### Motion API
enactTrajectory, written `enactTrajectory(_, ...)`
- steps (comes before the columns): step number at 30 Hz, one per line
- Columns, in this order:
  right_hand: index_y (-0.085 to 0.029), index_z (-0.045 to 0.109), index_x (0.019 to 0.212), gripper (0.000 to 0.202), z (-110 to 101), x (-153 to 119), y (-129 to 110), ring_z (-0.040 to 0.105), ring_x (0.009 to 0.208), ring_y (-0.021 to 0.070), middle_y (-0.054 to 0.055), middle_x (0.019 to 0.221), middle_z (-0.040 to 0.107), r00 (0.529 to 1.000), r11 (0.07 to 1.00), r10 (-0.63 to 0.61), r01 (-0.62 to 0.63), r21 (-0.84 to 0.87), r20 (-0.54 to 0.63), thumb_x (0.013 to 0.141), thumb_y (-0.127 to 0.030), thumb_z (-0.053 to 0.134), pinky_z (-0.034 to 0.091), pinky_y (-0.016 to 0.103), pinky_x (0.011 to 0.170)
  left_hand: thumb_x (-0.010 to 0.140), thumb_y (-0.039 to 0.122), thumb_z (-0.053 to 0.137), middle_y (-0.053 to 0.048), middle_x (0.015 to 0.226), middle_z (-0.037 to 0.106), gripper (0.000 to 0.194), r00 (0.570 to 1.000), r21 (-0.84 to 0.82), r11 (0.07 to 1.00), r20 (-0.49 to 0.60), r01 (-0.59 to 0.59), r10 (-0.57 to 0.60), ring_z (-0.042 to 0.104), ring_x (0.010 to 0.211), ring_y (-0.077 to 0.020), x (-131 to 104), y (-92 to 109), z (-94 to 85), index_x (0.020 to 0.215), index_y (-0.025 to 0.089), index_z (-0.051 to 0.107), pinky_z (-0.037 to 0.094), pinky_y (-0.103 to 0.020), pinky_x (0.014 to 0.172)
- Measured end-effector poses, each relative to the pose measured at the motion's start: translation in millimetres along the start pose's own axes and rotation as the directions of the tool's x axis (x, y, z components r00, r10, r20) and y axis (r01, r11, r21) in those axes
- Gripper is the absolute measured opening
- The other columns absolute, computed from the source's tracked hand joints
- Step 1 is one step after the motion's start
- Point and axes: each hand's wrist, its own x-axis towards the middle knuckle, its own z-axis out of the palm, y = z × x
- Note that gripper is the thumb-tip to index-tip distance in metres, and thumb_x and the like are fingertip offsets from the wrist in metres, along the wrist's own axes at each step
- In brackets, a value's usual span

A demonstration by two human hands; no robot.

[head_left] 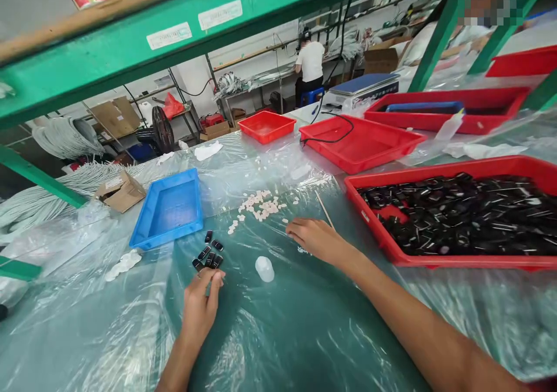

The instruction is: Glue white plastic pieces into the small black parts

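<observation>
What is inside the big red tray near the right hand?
The big red tray is filled with small black parts with thin pins. A patch of red floor shows at left; the rest of the bottom is covered.

A cluster of small clips [210, 254] lay on the plastic-covered table [304, 334], just beyond the left hand [201, 305], with a small bottle [264, 268] to their right. Behind the clips sat an empty tray [169, 209]; scattered pellets [261, 204] lay right of it, just beyond the right hand [315, 238]. Farther right stood a bin [452, 261] (full of parts), other trays [357, 142] behind it.
</observation>
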Motion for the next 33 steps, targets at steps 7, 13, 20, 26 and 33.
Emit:
enactTrajectory(7,-0.02,0.073,0.089,0.023,7,0,0,0.072,0.094,0.0276,0.013,0.1,0.075,0.998,0.999,-0.033,0.031,0.034,0.062,0.097,-0.008,0.055,0.055,0.036,0.083,0.105,0.026,0.049,-0.005,0.089,0.073,0.019,0.988,0.21,0.976,0.154,-0.05,0.018,0.073,0.081,-0.0222,40,3,7.4,0.103,0.023,0.067,0.056,-0.033,0.074)
enactTrajectory(13,-0.019,0.069,0.114,0.024,-2,-4,-19,0.07,0.107,0.0288,0.014,0.117,0.073,0.995,0.983,-0.1,0.1,0.156,-0.003,0.099,-0.012,0.051,0.055,0.043,0.096,0.104,0.022,0.059,-0.014,0.125,0.07,0.027,0.988,0.4,0.916,0.153,-0.038,-0.025,0.072,0.105,-0.0251,99,-10,39.7,0.13,0.018,0.064,0.06,-0.038,0.087)
enactTrajectory(20,-0.023,0.067,0.118,0.033,-3,-5,-22,0.071,0.104,0.0203,0.007,0.119,0.073,0.986,0.939,-0.163,0.167,0.299,-0.038,0.091,-0.007,0.055,0.057,0.031,0.085,0.102,0.034,0.067,-0.008,0.12,0.072,0.025,0.981,0.473,0.877,0.191,-0.082,-0.011,0.072,0.105,-0.0226,114,-14,58.4,0.12,0.017,0.068,0.063,-0.045,0.094)
enactTrajectory(26,-0.021,0.067,0.111,0.029,-8,-2,-12,0.069,0.093,0.02,0.008,0.113,0.072,0.989,0.955,-0.057,0.093,0.281,-0.134,0.094,-0.007,0.048,0.054,0.031,0.083,0.107,0.026,0.05,-0.02,0.131,0.066,0.031,0.984,0.447,0.889,0.179,-0.096,0.016,0.065,0.124,-0.0355,84,-6,45.5,0.135,0.015,0.057,0.056,-0.049,0.101)
enactTrajectory(33,-0.019,0.068,0.11,0.028,-10,1,31,0.068,0.096,0.0259,0.013,0.114,0.071,0.933,0.968,0.207,-0.152,0.2,-0.293,0.096,-0.011,0.045,0.053,0.036,0.084,0.108,0.029,0.045,-0.01,0.119,0.072,0.021,0.979,0.321,0.938,0.191,-0.131,0.071,0.071,0.111,-0.0273,56,-7,37.5,0.117,0.022,0.063,0.057,-0.041,0.097)
